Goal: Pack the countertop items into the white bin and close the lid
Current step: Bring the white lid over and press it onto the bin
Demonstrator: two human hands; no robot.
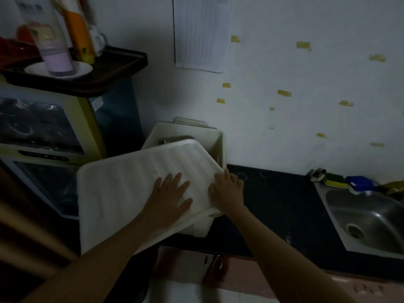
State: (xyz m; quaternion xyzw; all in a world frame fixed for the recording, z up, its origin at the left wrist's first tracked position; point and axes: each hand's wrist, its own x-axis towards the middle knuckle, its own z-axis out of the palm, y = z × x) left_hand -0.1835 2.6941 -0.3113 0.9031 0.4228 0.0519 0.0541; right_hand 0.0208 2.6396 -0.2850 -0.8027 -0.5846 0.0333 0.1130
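The white bin [218, 138] stands on the dark countertop [279, 204] against the wall. Its ribbed white lid [122, 189] lies askew over the bin, turned so its left part overhangs the bin and the far corner of the bin stays uncovered. My left hand [169, 197] rests flat on top of the lid with fingers spread. My right hand [226, 191] lies on the lid's right edge, fingers reaching over that edge. Something pale shows inside the bin's uncovered corner, too dim to name.
A steel sink [367, 219] sits at the right with a sponge [334, 180] and a blue item [358, 183] on its rim. Left of the bin stands a cabinet appliance [43, 132] topped by a dark tray [87, 73] with bottles.
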